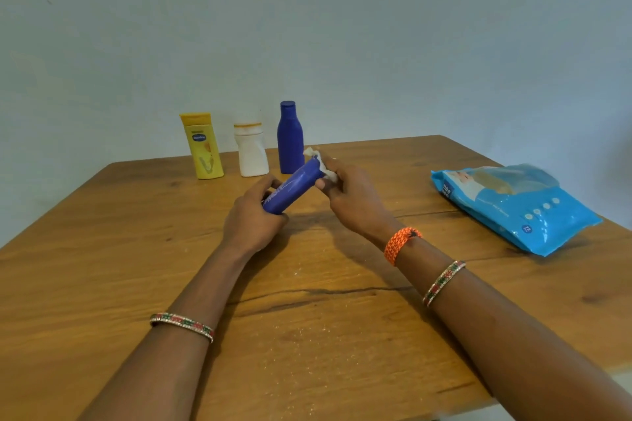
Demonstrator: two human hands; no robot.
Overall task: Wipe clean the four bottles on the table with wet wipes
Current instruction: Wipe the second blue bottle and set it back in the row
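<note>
My left hand grips a small blue bottle by its lower end, tilted with its top pointing away and to the right, above the table. My right hand pinches a crumpled white wet wipe against the bottle's top end. Three more bottles stand upright in a row at the table's far side: a yellow one, a white one and a taller blue one.
A blue pack of wet wipes lies on the right side of the wooden table. A pale wall rises just behind the table's far edge. The table's right corner edge shows at the lower right.
</note>
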